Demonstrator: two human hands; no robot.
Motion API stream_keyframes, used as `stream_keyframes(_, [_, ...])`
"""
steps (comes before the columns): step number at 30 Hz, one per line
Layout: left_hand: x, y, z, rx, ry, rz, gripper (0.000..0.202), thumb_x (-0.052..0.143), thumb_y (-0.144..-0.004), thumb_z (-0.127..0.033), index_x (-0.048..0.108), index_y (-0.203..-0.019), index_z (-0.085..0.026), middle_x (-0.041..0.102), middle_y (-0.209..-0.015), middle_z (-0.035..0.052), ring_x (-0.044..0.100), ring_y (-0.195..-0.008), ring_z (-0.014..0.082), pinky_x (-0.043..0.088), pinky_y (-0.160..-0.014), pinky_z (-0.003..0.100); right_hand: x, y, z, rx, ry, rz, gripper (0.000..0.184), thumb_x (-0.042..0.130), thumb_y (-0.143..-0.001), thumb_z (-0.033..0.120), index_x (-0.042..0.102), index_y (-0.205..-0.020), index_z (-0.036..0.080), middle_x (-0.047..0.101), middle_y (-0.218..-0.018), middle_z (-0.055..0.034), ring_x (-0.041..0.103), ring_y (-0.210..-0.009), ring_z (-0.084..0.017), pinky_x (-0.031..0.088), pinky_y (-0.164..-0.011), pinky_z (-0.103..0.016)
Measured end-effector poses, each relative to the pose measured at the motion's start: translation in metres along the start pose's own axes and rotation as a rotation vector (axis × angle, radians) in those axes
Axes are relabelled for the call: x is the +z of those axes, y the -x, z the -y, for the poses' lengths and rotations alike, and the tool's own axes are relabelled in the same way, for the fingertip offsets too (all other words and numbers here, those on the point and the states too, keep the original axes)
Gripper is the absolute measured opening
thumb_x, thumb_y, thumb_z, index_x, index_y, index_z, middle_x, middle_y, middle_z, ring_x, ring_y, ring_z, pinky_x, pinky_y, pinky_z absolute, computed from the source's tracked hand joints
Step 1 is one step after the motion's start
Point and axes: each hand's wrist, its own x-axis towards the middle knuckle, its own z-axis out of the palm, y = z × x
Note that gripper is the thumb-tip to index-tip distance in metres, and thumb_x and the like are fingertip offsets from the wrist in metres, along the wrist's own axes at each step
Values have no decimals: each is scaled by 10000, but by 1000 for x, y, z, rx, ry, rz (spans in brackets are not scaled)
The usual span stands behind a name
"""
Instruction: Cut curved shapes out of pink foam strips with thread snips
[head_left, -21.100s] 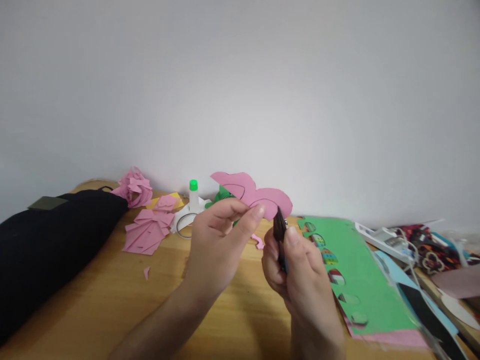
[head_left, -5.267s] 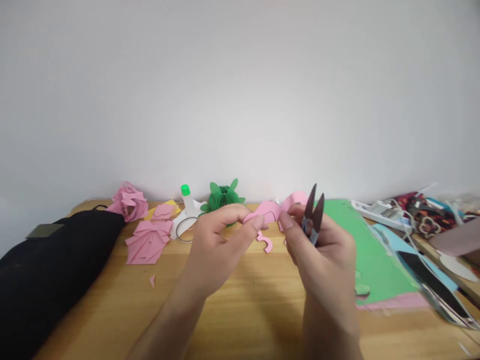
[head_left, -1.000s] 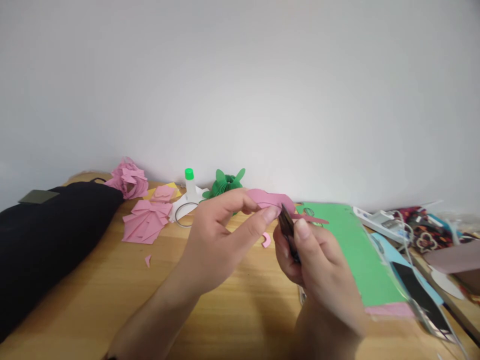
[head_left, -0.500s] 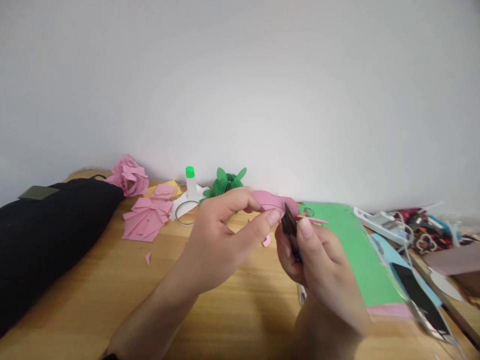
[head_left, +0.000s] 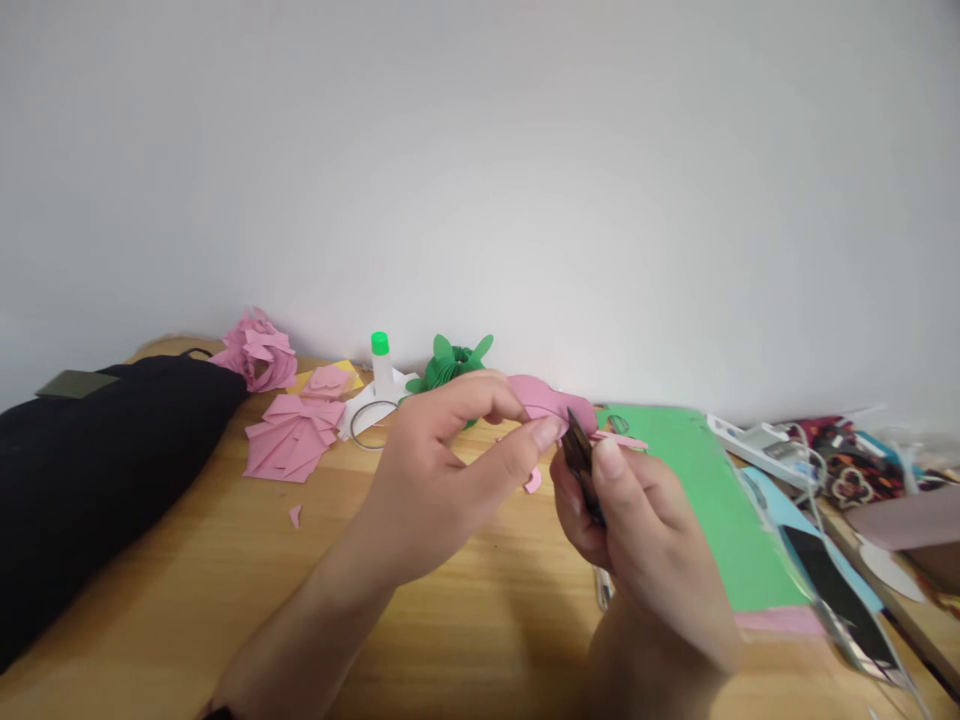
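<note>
My left hand pinches a curved pink paper cut-out between thumb and fingers, holding it above the wooden table. My right hand is closed round small dark snips, whose blades meet the right edge of the pink paper. A thin pink strip juts out to the right of the blades. A small pink offcut lies on the table under my hands.
A black bag lies at the left. Pink paper scraps, a crumpled pink wad, a green-capped glue bottle, a tape ring and a green paper ornament line the back. Green card and clutter fill the right.
The hands stay almost where they were. The pink cut-out has shifted slightly in my left fingers and the snips have closed a little further along its edge.
</note>
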Motion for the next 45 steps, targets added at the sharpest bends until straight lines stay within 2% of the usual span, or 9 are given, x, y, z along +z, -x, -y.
stream_keyframes(8, [-1, 0, 0, -6, 21, 12, 211, 636, -889, -194, 674, -682, -196, 755, -870, 23, 670, -870, 161, 532, -790, 295, -1, -2, 5, -2, 10, 33, 515, 391, -1033, 462, 417, -585, 208, 323, -482, 53, 283, -431, -95, 251, -390, -230])
stream_keyframes(14, [0, -1, 0, -17, 50, 11, 248, 632, -893, -187, 625, -645, -183, 747, -843, 19, 671, -837, 148, 533, -772, 273, -2, -1, 4, 35, -14, 46, 510, 415, -1019, 481, 422, -590, 207, 322, -477, 57, 256, -416, -86, 229, -373, -224])
stream_keyframes(21, [0, -1, -1, 23, 55, -7, 241, 631, -879, -134, 625, -642, -182, 678, -711, -27, 613, -717, 89, 518, -717, 212, -1, -1, 7, 58, -38, 47, 510, 447, -1001, 502, 418, -587, 206, 310, -482, 61, 249, -418, -80, 236, -374, -215])
stream_keyframes(26, [-1, -1, -1, 32, 88, -2, 191, 621, -879, -123, 653, -700, -181, 713, -765, -1, 655, -791, 119, 533, -753, 243, -1, -2, 9, 41, -40, 60, 518, 457, -992, 517, 413, -577, 210, 294, -473, 67, 239, -414, -81, 240, -367, -215])
stream_keyframes(34, [0, -4, -2, 13, 90, -7, 159, 621, -883, -165, 686, -738, -163, 712, -812, 36, 662, -766, 145, 556, -740, 295, 0, -3, 10, 49, -47, 57, 515, 462, -988, 522, 419, -583, 208, 293, -474, 72, 217, -412, -73, 228, -365, -209])
stream_keyframes(45, [-1, -2, 0, -36, 133, 7, 158, 614, -893, -181, 687, -754, -170, 686, -832, 27, 634, -724, 138, 554, -712, 306, 0, -3, 11, 52, -17, 45, 520, 462, -981, 539, 425, -581, 209, 303, -465, 72, 225, -404, -73, 223, -361, -210])
